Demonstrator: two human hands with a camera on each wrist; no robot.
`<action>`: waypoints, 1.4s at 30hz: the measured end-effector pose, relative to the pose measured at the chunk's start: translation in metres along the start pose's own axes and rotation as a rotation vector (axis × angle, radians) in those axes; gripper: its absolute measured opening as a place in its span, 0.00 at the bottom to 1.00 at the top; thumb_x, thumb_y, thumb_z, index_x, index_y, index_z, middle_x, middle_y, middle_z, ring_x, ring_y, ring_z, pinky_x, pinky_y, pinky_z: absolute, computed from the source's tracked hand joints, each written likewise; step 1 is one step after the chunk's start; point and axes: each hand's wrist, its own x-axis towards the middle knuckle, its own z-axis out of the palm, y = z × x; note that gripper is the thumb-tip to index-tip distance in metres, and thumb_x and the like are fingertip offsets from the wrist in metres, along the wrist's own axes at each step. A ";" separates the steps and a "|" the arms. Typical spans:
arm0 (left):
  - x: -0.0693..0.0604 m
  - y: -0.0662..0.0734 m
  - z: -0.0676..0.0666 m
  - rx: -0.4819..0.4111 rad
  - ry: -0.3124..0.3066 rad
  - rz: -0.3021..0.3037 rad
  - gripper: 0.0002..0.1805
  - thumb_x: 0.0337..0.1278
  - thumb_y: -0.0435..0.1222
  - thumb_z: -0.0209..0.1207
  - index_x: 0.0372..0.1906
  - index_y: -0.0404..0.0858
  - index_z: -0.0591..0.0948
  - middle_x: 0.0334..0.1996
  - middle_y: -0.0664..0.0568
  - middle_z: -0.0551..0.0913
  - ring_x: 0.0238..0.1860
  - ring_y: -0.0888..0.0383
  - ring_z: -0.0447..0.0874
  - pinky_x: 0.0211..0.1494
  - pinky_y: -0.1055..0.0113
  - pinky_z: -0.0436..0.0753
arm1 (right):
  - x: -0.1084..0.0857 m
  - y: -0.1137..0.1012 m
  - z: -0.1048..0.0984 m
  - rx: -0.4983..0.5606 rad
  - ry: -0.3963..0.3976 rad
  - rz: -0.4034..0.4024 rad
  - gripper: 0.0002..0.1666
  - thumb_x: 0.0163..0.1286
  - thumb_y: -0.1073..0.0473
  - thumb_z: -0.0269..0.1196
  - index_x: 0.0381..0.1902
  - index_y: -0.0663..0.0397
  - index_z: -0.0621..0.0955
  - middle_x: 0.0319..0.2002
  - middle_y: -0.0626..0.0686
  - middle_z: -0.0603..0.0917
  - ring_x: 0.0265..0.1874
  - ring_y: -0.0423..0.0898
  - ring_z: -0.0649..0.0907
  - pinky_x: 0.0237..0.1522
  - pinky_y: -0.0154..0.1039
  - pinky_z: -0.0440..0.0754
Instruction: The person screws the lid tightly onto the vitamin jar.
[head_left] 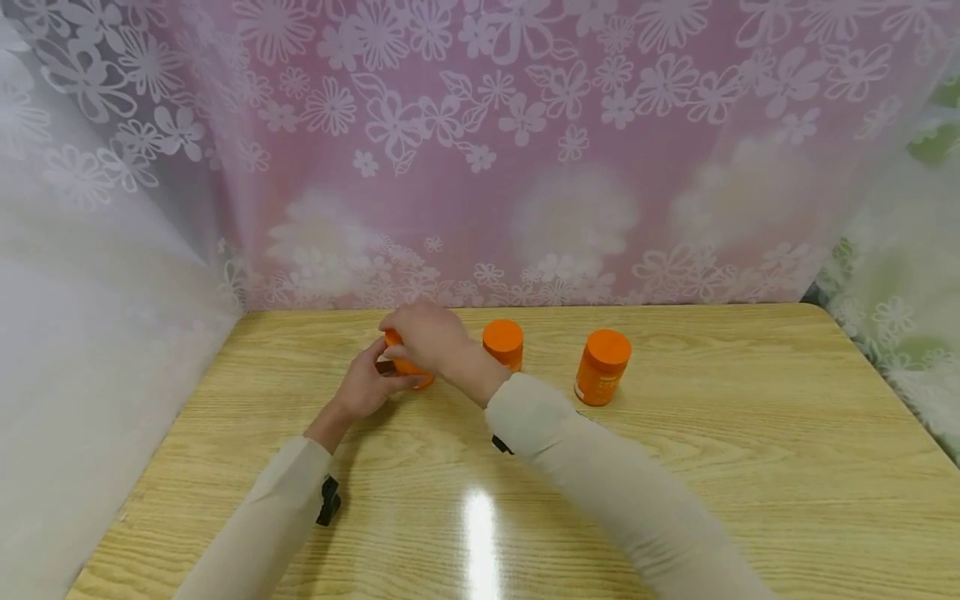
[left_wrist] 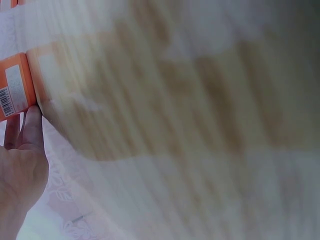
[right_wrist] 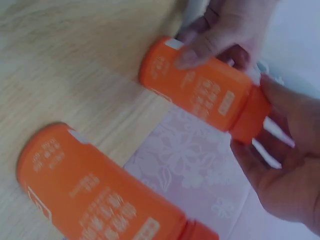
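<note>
An orange jar [head_left: 407, 367] with an orange screw lid [right_wrist: 251, 116] stands upright on the table. My left hand [head_left: 363, 387] holds its body low down, thumb against the label side in the right wrist view. From above, my right hand [head_left: 430, 333] grips the lid between thumb and fingers. The left wrist view catches only the jar's lower part [left_wrist: 16, 87], with a barcode label, and the left hand's fingers [left_wrist: 33, 127] against it. A second orange jar [head_left: 502, 337] stands just right of my right hand, partly hidden by the forearm.
A third orange jar [head_left: 603, 367] stands upright farther right on the wood-grain table [head_left: 720, 433]. A pink floral curtain [head_left: 480, 208] hangs along the table's back edge, with pale sheets at both sides. My right forearm [head_left: 600, 467] crosses above the table's middle.
</note>
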 end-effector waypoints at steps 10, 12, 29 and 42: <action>0.003 -0.002 0.001 0.050 0.014 0.002 0.37 0.57 0.30 0.64 0.71 0.42 0.62 0.61 0.41 0.71 0.57 0.43 0.76 0.51 0.57 0.80 | 0.000 -0.018 0.013 -0.164 0.068 0.209 0.21 0.69 0.40 0.56 0.52 0.45 0.79 0.47 0.50 0.79 0.46 0.50 0.74 0.37 0.40 0.83; 0.004 -0.002 0.001 0.078 0.022 0.004 0.38 0.58 0.30 0.63 0.72 0.42 0.61 0.62 0.42 0.69 0.57 0.43 0.75 0.52 0.56 0.79 | 0.000 -0.019 0.012 -0.154 0.056 0.228 0.20 0.69 0.41 0.56 0.50 0.45 0.79 0.47 0.50 0.79 0.46 0.51 0.73 0.37 0.40 0.83; 0.002 -0.002 0.006 0.229 0.129 0.026 0.26 0.56 0.28 0.61 0.61 0.33 0.71 0.54 0.39 0.76 0.52 0.42 0.79 0.47 0.57 0.82 | 0.006 -0.037 0.016 -0.164 0.051 0.352 0.14 0.65 0.55 0.65 0.49 0.46 0.81 0.46 0.52 0.79 0.49 0.55 0.72 0.29 0.40 0.83; 0.009 -0.006 0.010 0.235 0.118 0.050 0.28 0.54 0.27 0.61 0.63 0.34 0.70 0.56 0.39 0.75 0.52 0.42 0.79 0.48 0.55 0.81 | 0.003 -0.026 0.024 -0.185 0.077 0.343 0.20 0.70 0.48 0.58 0.57 0.44 0.75 0.50 0.50 0.76 0.49 0.53 0.72 0.40 0.37 0.80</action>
